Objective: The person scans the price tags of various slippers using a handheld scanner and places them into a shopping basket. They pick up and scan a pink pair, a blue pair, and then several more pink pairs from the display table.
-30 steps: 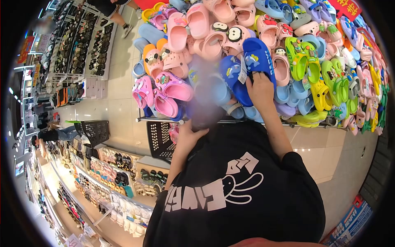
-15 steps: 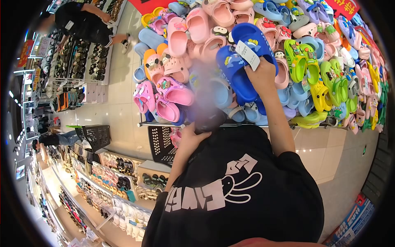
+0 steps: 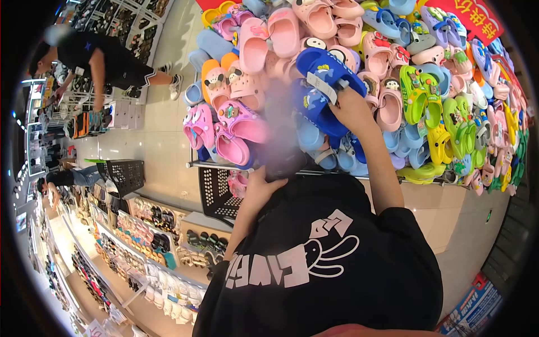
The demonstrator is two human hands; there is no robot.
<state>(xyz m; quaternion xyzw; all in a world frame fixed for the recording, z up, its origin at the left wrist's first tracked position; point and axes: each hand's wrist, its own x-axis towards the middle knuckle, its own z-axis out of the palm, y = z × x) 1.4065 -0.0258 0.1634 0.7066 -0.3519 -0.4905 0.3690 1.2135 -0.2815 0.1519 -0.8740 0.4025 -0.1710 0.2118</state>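
The left hand is curled round a blurred object at the chest; what it is I cannot tell. The right hand pinches a tagged pair of blue clogs, raised just above the heap. With only that one-handed pinch, the pair may slip or snag its neighbours and tumble them off the heap.

A grey blurred patch just above the fingers of the left hand hides whatever they hold. The right hand has its fingertips tucked out of sight behind the pair of blue foam clogs. The print on the white paper tag beside them is too small to read.
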